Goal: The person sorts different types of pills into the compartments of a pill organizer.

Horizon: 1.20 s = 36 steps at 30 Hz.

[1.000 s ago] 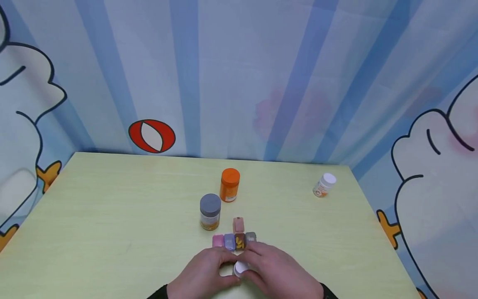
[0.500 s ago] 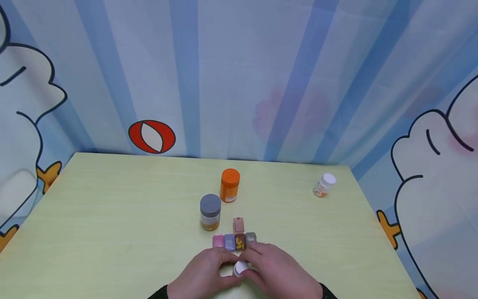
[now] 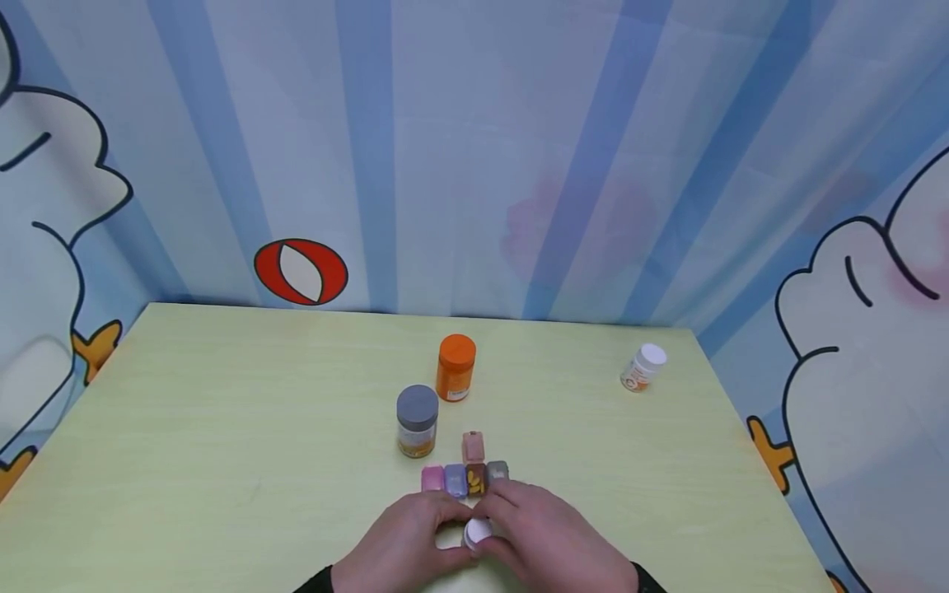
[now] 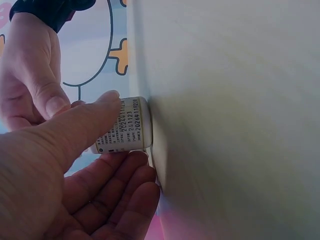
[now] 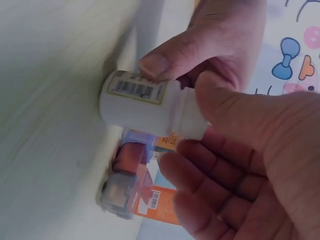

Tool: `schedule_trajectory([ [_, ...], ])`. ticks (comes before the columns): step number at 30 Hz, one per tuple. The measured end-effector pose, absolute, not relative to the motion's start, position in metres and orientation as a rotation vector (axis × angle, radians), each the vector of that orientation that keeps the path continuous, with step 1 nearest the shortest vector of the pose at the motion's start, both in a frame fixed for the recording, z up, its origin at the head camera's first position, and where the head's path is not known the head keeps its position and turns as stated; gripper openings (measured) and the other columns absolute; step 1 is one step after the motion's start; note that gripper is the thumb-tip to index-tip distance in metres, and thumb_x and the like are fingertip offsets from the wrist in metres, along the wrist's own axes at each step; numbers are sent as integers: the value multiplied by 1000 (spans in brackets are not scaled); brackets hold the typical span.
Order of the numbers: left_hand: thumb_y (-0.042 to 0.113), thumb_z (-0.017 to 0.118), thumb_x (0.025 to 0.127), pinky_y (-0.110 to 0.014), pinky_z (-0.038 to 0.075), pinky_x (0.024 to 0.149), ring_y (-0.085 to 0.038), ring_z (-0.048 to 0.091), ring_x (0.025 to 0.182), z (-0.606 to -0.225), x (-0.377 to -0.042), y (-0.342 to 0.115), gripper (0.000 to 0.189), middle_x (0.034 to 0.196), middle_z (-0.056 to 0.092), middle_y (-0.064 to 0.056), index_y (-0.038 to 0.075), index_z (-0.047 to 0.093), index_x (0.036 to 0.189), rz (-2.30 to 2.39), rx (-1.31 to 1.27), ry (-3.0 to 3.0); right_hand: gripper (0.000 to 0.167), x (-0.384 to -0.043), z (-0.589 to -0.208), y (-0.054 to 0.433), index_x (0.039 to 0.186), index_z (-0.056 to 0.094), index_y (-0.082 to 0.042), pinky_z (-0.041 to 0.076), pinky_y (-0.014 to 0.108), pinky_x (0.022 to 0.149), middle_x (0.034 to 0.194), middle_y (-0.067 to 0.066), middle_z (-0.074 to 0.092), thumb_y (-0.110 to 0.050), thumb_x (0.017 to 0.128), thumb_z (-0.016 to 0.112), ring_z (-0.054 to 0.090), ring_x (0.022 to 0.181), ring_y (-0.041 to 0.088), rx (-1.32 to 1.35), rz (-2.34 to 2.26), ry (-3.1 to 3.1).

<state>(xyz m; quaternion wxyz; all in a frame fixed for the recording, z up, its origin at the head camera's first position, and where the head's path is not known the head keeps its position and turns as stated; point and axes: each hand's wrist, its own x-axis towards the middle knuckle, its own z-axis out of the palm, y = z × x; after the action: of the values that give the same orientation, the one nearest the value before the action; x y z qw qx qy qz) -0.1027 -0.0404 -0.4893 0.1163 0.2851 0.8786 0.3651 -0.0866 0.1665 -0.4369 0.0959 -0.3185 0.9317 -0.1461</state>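
A small white pill bottle [image 4: 131,129] stands upright on the table at the near edge of the head view. Its body, printed with a label, is held between the thumb and fingers of my left hand [image 3: 404,535]. My right hand [image 3: 552,535] pinches the white cap [image 5: 191,117] at the top. Just beyond the hands lies a pill organizer [image 3: 455,479] with coloured compartments in a row: pink, violet, reddish brown and grey. The brown compartment has its pink lid [image 3: 474,446] flipped back, and yellow pills [image 3: 476,480] show inside. My right hand hides part of the organizer's right end.
Behind the organizer stand a grey-capped jar [image 3: 417,420] and an orange pill bottle [image 3: 455,368]. Another white-capped bottle [image 3: 643,367] is at the back right of the pale table [image 3: 222,428]. A printed blue curtain [image 3: 460,165] hangs along the table's back edge.
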Motion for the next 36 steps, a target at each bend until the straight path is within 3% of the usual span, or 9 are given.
schedule_trajectory([
  [3, 52, 72, 81, -22, 50, 80, 3, 60, 86, -490, -102, -40, 31, 92, 65, 24, 27, 73, 99, 1071, 868, 2601, 28, -87, -438, 166, 112, 61, -29, 50, 26, 90, 103, -19, 53, -45, 89, 65, 50, 95, 1, -886, -419, 2778],
  [7, 51, 73, 81, -22, 50, 80, 4, 59, 87, -489, -102, -40, 31, 95, 65, 24, 28, 72, 102, 1069, 861, 2579, 36, -88, -436, 169, 122, 59, -32, 50, 26, 92, 111, -19, 55, -47, 89, 63, 50, 99, 0, -902, -444, 2734],
  [12, 45, 76, 80, -23, 51, 82, 4, 59, 90, -487, -104, -40, 33, 99, 67, 22, 31, 71, 109, 1061, 811, 2530, 40, -88, -433, 171, 129, 58, -35, 51, 25, 93, 118, -19, 54, -37, 90, 66, 50, 104, -1, -951, -512, 2671],
  [20, 43, 78, 79, -25, 51, 83, 3, 60, 88, -487, -104, -40, 32, 96, 67, 22, 26, 73, 105, 1038, 798, 2560, 27, -85, -436, 171, 115, 61, -27, 51, 22, 89, 112, -16, 55, -27, 90, 69, 53, 103, 1, -1056, -507, 2768],
  [30, 43, 77, 79, -27, 51, 84, 2, 60, 88, -487, -104, -40, 31, 94, 67, 22, 25, 73, 104, 1025, 796, 2563, 26, -84, -437, 168, 114, 61, -27, 51, 22, 89, 110, -17, 54, -32, 90, 69, 51, 101, 0, -956, -481, 2760],
  [36, 45, 77, 79, -28, 51, 86, 3, 60, 88, -487, -104, -40, 34, 96, 67, 21, 26, 73, 107, 1020, 771, 2549, 35, -87, -436, 169, 122, 59, -32, 51, 23, 91, 112, -19, 53, -38, 89, 68, 49, 101, 0, -953, -499, 2704],
])
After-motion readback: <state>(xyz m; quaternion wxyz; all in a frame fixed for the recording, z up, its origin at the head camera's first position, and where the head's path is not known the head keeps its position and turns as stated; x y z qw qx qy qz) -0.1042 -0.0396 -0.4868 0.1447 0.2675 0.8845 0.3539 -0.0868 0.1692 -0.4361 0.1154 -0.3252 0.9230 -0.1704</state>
